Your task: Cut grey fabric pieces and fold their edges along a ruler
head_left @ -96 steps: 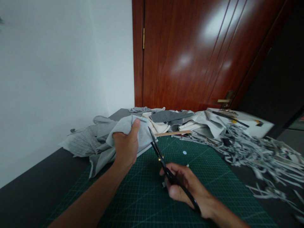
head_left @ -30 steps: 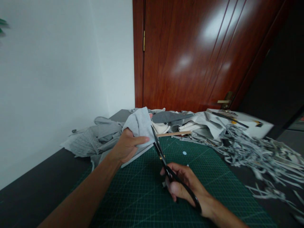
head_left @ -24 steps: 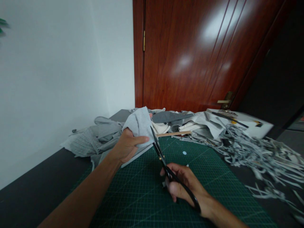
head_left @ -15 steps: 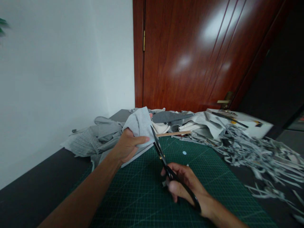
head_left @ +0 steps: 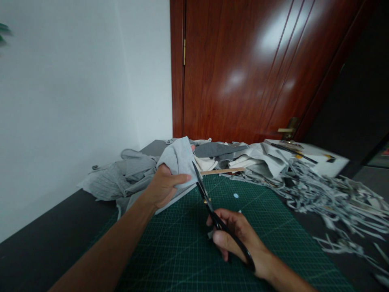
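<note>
My left hand (head_left: pixel 164 186) grips a piece of light grey fabric (head_left: pixel 179 156), thumb on top, holding it up over the cutting mat. The fabric trails down and left toward a heap of grey cloth. In my right hand (head_left: pixel 234 235) is a pair of black-handled scissors (head_left: pixel 207 201), fingers wrapped through the handles. Their blades point up and left and lie at the fabric's right edge; whether they are closed on cloth I cannot make out. Beneath both hands spreads a green gridded cutting mat (head_left: pixel 261 219).
A crumpled pile of grey cloth (head_left: pixel 121 174) lies at the left by the white wall. Several fabric pieces and a wooden strip (head_left: pixel 223 171) line the mat's far edge. To the right are a tangle of cut strips (head_left: pixel 328 194) and a white box (head_left: pixel 334 160). A brown door (head_left: pixel 237 73) stands behind.
My right hand and the scissors' handles have shifted very slightly left. My left hand and the fabric look unchanged.
</note>
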The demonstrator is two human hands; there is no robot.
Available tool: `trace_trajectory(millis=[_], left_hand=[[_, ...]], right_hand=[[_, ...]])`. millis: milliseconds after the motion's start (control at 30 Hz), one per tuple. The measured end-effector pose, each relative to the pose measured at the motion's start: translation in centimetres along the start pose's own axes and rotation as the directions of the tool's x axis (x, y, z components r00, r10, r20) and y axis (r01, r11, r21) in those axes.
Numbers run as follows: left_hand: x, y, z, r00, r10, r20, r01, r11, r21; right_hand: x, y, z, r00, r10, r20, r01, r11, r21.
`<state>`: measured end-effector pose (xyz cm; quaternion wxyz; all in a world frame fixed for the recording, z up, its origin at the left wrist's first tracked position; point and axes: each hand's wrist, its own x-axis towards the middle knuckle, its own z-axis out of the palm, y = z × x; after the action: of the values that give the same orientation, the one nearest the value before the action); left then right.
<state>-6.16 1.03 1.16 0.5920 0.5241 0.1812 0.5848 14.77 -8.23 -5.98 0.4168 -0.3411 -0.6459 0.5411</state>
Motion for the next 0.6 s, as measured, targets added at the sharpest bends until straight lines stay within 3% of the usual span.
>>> trace_trajectory(millis=[233,600], left_hand=[[0.1,-0.22,-0.04,0.999,0.007,-0.043,-0.006,1.0,0.009],[0.33,-0.34,0.76,0.979,0.026,-0.2,-0.036,0.998,-0.044]], right_hand=[[0.09,-0.04,0.36,0.999,0.011,-0.032,-0.013,0.999,-0.043],[0.11,0.08,0.53,0.997,0.038,-0.062,-0.04,0.999,-0.024]])
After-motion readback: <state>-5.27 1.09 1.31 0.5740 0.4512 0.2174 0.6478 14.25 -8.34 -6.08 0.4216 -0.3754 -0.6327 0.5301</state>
